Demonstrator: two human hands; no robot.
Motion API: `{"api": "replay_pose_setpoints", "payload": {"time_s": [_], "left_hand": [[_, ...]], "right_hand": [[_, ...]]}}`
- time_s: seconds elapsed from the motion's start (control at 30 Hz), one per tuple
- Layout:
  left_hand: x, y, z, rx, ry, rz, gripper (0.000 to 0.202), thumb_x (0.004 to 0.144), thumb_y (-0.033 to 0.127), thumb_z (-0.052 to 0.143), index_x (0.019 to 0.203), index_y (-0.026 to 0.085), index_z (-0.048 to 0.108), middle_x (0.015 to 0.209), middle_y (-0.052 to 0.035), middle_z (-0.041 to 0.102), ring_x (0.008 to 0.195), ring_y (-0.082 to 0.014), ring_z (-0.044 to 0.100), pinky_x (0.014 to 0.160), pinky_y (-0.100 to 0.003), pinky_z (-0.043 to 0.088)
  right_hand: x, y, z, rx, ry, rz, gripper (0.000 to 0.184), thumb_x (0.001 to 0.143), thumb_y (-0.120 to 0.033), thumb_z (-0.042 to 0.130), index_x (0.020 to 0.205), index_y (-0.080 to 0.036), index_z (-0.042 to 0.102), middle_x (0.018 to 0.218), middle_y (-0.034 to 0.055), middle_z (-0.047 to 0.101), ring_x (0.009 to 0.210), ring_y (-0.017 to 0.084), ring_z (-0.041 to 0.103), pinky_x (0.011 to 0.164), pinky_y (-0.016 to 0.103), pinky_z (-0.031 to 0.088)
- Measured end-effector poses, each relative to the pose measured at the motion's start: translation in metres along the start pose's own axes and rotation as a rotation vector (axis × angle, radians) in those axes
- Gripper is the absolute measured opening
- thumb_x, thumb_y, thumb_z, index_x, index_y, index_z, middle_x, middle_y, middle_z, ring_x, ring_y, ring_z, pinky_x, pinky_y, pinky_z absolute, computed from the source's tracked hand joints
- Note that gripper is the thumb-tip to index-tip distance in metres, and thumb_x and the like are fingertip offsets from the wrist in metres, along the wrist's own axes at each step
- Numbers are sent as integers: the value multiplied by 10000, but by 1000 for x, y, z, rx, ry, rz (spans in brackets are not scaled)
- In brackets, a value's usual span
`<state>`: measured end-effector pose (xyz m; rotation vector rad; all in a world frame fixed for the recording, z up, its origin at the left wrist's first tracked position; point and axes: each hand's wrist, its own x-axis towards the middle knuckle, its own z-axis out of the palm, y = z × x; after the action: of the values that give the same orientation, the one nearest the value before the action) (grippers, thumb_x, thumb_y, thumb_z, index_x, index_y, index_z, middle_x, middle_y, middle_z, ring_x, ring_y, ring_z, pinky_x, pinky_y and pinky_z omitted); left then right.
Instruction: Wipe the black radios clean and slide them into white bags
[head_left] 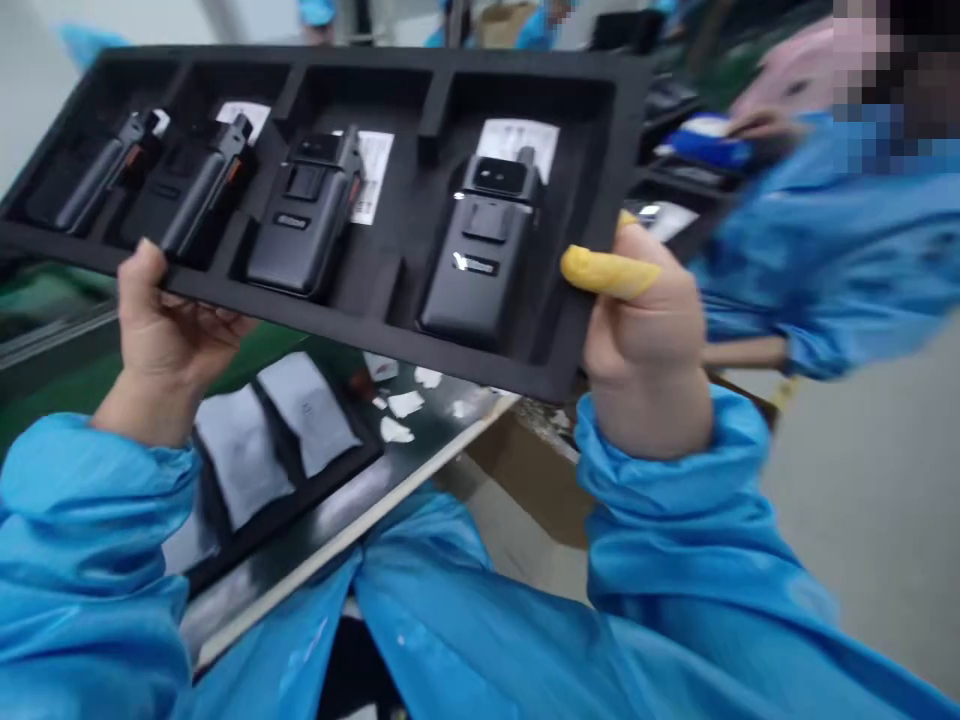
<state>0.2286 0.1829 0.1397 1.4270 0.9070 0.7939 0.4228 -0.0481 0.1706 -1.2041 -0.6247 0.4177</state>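
Raised in front of me, tilted toward my face, is a black foam tray [345, 325] with divided compartments. Several dark handheld radios lie in it, among them a radio [480, 260] at the right and another radio [304, 220] beside it. White labels [517, 135] show behind some of them. My left hand [176, 330] is closed on the tray's near edge, thumb on top and fingers underneath. At the right end my right hand [645, 310] grips the tray wall; a yellow finger cot [611, 272] covers one digit.
Below on the green work surface [420, 395] sits another black tray [315, 490] with grey-white sleeves [307, 410]. Torn white scraps [405, 403] lie near it. A cardboard box [532, 480] stands under the table edge. At right, a co-worker's blue sleeve [840, 230] is close by.
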Motion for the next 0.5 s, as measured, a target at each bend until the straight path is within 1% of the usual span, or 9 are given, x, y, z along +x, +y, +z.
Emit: {"api": "replay_pose_setpoints", "payload": {"time_s": [0.07, 0.1, 0.13, 0.17, 0.23, 0.3, 0.4, 0.5], "left_hand": [[7, -2, 0, -210, -121, 1, 329, 596, 615, 740, 638, 305, 638, 647, 20, 663, 720, -180, 632, 630, -306, 562], [10, -2, 0, -338, -160, 3, 308, 554, 540, 800, 621, 290, 633, 606, 44, 651, 613, -146, 588, 574, -276, 554], [11, -1, -1, -412, -173, -5, 297, 535, 483, 827, 634, 275, 640, 587, 67, 649, 538, -116, 547, 532, -249, 548], [10, -1, -2, -452, -159, -20, 294, 528, 441, 840, 662, 258, 652, 583, 80, 657, 496, -99, 527, 503, -230, 545], [6, -3, -7, -462, -94, -73, 298, 546, 392, 844, 719, 229, 665, 607, 72, 691, 507, -104, 578, 506, -223, 565], [-4, -11, -14, -434, -30, -142, 303, 583, 388, 830, 759, 204, 665, 629, 32, 712, 568, -139, 649, 525, -230, 579], [-24, -38, -21, -447, 46, -255, 258, 657, 345, 785, 811, 182, 658, 701, -1, 738, 626, -154, 688, 582, -241, 591], [-39, -67, -18, -479, 88, -395, 185, 716, 305, 742, 812, 177, 649, 721, 0, 742, 658, -140, 691, 613, -236, 583]], "right_hand": [[-3, -4, -6, -18, 12, 1, 394, 536, -284, 772, 884, -266, 588, 977, -7, 722, 1083, 253, 655, 879, 432, 581], [-4, -3, -8, -8, 27, 21, 392, 543, -288, 779, 888, -264, 595, 966, -11, 727, 1060, 252, 665, 868, 431, 583], [-4, -1, -10, 15, 44, 53, 403, 535, -287, 792, 888, -260, 599, 944, -17, 731, 1033, 249, 676, 858, 428, 585], [-3, 4, -12, 48, 61, 91, 429, 510, -279, 809, 885, -254, 602, 915, -21, 735, 1005, 249, 684, 850, 425, 588], [3, 18, -14, 115, 74, 183, 490, 448, -255, 837, 882, -239, 609, 869, -25, 737, 971, 250, 692, 843, 416, 589], [12, 36, -12, 142, 56, 283, 498, 430, -243, 844, 871, -235, 612, 875, -27, 741, 964, 243, 693, 849, 404, 584], [25, 67, -7, 127, 29, 399, 497, 437, -226, 824, 887, -249, 615, 879, -35, 743, 949, 235, 695, 860, 405, 577], [32, 96, -8, 77, 20, 444, 558, 436, -211, 800, 957, -276, 612, 897, -43, 743, 960, 236, 692, 874, 418, 570]]}}
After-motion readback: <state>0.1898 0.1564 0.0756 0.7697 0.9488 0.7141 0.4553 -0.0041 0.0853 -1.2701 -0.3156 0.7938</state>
